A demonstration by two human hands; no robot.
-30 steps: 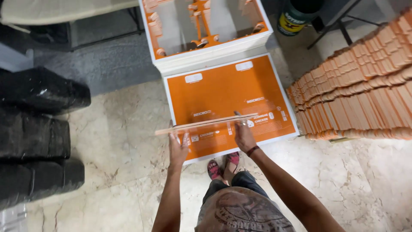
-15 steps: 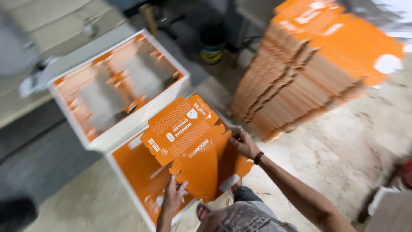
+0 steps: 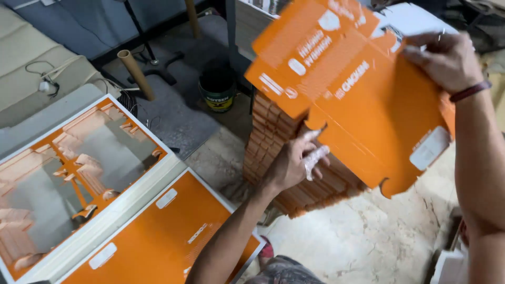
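Currently the orange carton blank (image 3: 363, 100) is held in the air, partly folded. The left hand (image 3: 297, 160) pinches its near lower edge; the right hand (image 3: 447, 60) is clamped on its far right edge. Just behind it stands the stack of folded cartons (image 3: 279, 137). Bare floor (image 3: 357, 242) lies open below. Flat orange sheets (image 3: 158, 239) lie near left.

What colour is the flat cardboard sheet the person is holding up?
Bright orange with white print, the cardboard sheet shows best in the head view.
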